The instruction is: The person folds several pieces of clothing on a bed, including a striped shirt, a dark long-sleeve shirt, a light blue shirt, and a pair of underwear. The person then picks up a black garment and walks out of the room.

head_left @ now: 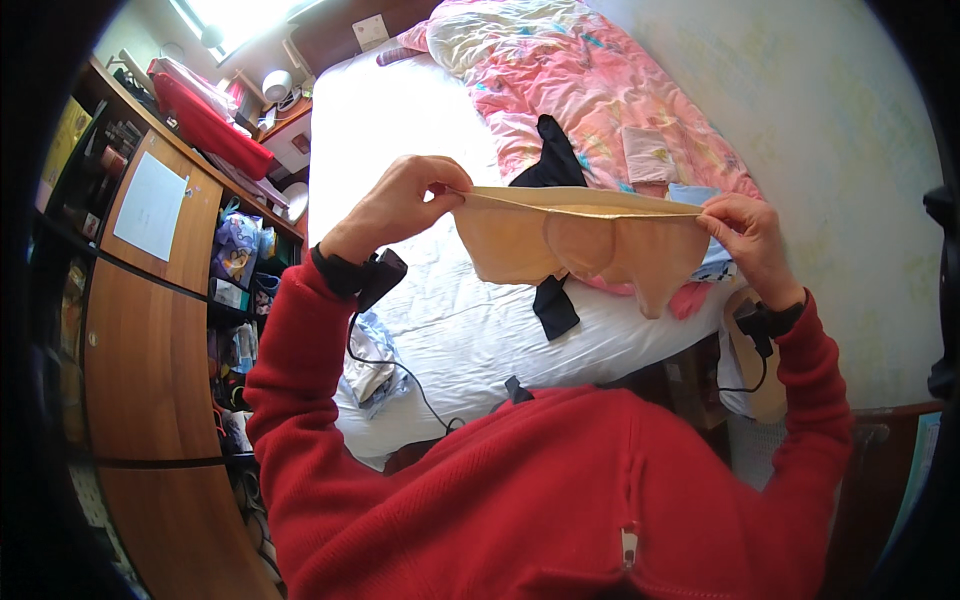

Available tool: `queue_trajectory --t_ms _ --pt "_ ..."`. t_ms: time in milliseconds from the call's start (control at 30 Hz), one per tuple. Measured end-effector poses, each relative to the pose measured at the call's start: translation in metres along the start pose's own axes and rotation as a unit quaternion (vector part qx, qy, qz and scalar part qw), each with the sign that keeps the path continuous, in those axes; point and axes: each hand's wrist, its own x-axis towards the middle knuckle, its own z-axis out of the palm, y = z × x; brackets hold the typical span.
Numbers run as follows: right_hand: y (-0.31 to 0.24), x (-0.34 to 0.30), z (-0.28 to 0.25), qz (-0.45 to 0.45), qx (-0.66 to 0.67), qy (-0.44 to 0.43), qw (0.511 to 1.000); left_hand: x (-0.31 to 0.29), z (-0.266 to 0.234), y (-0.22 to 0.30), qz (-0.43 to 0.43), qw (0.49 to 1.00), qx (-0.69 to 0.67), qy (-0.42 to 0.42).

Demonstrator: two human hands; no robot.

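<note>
A pair of beige underpants hangs in the air between my hands, its waistband stretched nearly straight. My left hand pinches one end of the band between thumb and fingers. At the other end my right hand pinches the band the same way. Behind the underpants, and partly hidden by them, a black garment lies on the bed. A folded pale pink cloth and light blue folded clothing lie behind and beside my right hand.
The bed has a white sheet and a pink patterned quilt. Crumpled light clothes lie at its near left edge. Wooden cupboards with open shelves line the left. A wall borders the right.
</note>
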Motion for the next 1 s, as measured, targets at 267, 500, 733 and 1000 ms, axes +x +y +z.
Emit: queue_trajectory --t_ms 267,500,733,1000 --pt "0.024 0.002 0.005 0.124 0.332 0.051 0.934 0.000 0.001 -0.016 0.042 0.869 -0.491 0.044" --pt "0.067 -0.003 0.036 0.087 0.049 -0.036 0.994 0.014 0.036 -0.050 -0.075 0.972 -0.218 0.038" --pt "0.065 0.003 0.020 0.174 0.297 -0.033 0.938 0.010 0.018 -0.033 -0.044 0.908 -0.417 -0.026" --pt "0.079 0.008 0.038 0.256 0.492 -0.022 0.832 0.017 0.039 -0.060 -0.083 0.813 -0.573 -0.056"
